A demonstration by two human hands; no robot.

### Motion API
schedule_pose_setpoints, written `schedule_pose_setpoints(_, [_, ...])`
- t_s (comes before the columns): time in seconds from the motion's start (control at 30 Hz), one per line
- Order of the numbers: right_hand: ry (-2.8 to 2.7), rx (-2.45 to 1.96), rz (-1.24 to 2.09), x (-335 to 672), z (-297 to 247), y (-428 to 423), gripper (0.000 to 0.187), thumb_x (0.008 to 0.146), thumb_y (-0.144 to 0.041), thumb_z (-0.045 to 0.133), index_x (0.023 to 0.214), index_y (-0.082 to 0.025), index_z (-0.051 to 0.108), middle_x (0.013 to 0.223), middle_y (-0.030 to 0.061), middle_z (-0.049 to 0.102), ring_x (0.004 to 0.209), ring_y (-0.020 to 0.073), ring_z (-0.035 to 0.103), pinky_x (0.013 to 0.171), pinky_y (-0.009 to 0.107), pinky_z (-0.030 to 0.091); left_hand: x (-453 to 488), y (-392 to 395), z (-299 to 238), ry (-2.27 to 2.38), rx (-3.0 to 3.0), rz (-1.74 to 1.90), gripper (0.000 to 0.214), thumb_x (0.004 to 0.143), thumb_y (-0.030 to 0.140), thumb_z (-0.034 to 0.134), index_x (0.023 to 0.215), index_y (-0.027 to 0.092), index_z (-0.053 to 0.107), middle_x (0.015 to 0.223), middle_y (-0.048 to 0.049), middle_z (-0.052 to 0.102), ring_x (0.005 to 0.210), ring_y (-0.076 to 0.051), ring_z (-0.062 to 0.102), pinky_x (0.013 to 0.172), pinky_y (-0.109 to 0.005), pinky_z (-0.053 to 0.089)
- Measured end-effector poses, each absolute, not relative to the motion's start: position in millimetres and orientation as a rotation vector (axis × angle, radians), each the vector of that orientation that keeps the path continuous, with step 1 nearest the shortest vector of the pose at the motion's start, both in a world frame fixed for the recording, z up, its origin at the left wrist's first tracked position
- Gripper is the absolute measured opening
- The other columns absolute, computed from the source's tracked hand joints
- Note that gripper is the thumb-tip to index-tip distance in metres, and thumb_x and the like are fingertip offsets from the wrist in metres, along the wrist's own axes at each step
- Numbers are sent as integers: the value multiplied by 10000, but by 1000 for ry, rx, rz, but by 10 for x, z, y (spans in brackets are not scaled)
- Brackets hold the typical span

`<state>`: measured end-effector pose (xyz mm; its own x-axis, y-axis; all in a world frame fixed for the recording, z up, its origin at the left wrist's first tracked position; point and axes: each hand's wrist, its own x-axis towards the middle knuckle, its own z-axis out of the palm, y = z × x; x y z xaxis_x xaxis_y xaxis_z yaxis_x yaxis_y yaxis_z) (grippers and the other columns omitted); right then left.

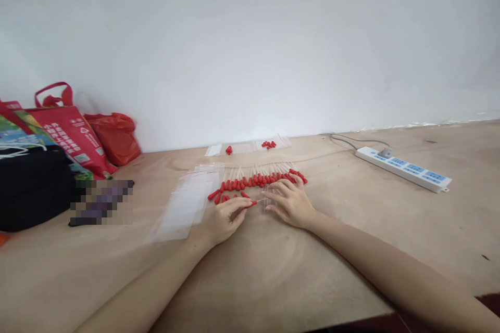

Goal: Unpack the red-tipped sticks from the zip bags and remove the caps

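A row of several glass droppers with red rubber bulbs (258,179) lies on the wooden table (273,270). My left hand (224,218) pinches one red-bulbed dropper (253,202) at its bulb end. My right hand (289,200) rests just right of it, fingers curled on the dropper's clear glass end and touching the row. A stack of small clear zip bags (187,203) lies to the left of my left hand.
More small bags with red bulbs (250,146) lie near the wall. A white power strip (404,168) with its cable sits at the right. Red shopping bags (78,135), a black bag (31,187) and a blurred dark object (101,202) stand at the left.
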<state>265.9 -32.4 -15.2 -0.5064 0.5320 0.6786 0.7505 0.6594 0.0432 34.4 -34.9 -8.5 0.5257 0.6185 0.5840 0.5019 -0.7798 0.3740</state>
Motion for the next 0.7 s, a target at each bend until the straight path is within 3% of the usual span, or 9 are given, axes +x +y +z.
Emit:
schedule_pose_setpoints(0.13, [-2265,-908,-414,2619,-191,-306,196,837,-389,479,906,-287,631,917,2,617,922,160,472,915,413,171,331,-332,-124,878,2634,1037,233,826,155,428,970,193,607,974,-54,660,906,-149,616,814,-301,512])
schedule_pose_setpoints(0.27, [-2299,-893,-355,2595,-191,-321,194,843,-336,472,776,-225,617,771,-19,625,874,142,484,927,397,155,337,-349,-102,843,2648,1014,235,824,138,418,943,196,612,980,-51,657,912,-143,611,821,-293,506])
schedule_pose_setpoints(0.43, [-2285,-932,-381,2555,-187,-357,201,847,-317,452,760,-200,591,712,-7,620,831,146,488,936,410,142,418,-378,-27,981,2728,1014,263,776,218,524,1029,196,593,1007,-75,635,985,-204,561,867,-389,457])
schedule_pose_setpoints(0.7, [-2265,-862,-454,2505,-202,-369,190,858,-285,435,843,-237,618,629,-21,585,752,134,469,937,417,141,465,-306,-106,1013,2839,1005,187,840,268,481,872,221,660,964,-50,658,970,-209,551,844,-418,424])
